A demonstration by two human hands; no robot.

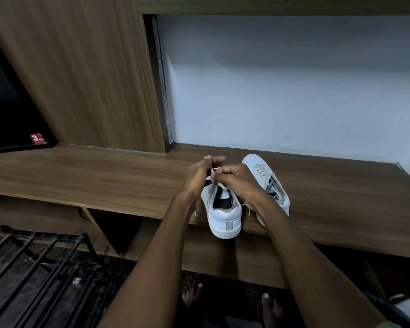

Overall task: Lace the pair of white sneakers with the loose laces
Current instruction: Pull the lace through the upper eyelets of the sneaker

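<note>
- Currently, head view: two white sneakers on the wooden tabletop [104,176], near its front edge.
- Near sneaker [224,215] has its heel toward the camera, overhanging the edge; both hands work above its tongue.
- Left hand [200,175] pinches the white lace [214,170], fingers curled.
- Right hand [237,181] is curled, gripping the same lace just beside the left.
- Far sneaker [266,179] is just right of it, already laced at the toe.
- Black metal rack [40,263] on the floor, lower left.

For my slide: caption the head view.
Both hands, left hand and right hand, pinch a lace over the near sneaker.
</note>
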